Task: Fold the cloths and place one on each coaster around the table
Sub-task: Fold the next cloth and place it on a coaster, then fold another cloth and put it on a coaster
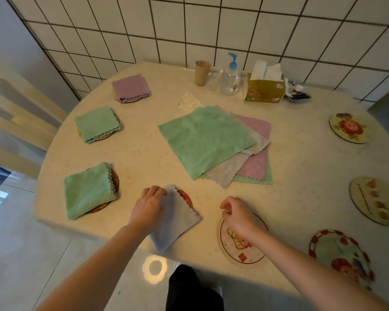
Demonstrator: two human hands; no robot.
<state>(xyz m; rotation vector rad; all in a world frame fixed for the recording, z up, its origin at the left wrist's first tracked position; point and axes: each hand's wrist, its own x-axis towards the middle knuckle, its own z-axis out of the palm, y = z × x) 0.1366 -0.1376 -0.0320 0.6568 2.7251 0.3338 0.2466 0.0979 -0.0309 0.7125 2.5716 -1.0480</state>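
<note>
White square wall tiles with dark grout back a round, pale speckled table (144,158) seen from above. At its centre lies a fanned stack of unfolded cloths (213,142): green on top, then grey, pink and another green beneath.

Along the left rim, three coasters already carry folded cloths: a folded pink cloth (130,88) farthest away, a folded green cloth (96,124) in the middle, and a second folded green cloth (88,190) nearest, with its brown coaster (115,179) showing at the right edge.

At the near edge, the left hand (149,206) rests on a folded grey cloth (177,223), fingers curled at the cloth's upper left corner; the cloth lies over a red-patterned coaster (185,197) and overhangs the table edge slightly. The right hand (238,215) hovers above an uncovered cartoon coaster (240,245), fingers loosely curled and holding nothing.

Three further bare coasters lie along the right rim: a red-bordered coaster (339,254), a pale coaster (375,200) and a yellow coaster (349,128).

By the wall stand a paper cup (202,72), a pump bottle (230,77) and a tissue box (264,89).
</note>
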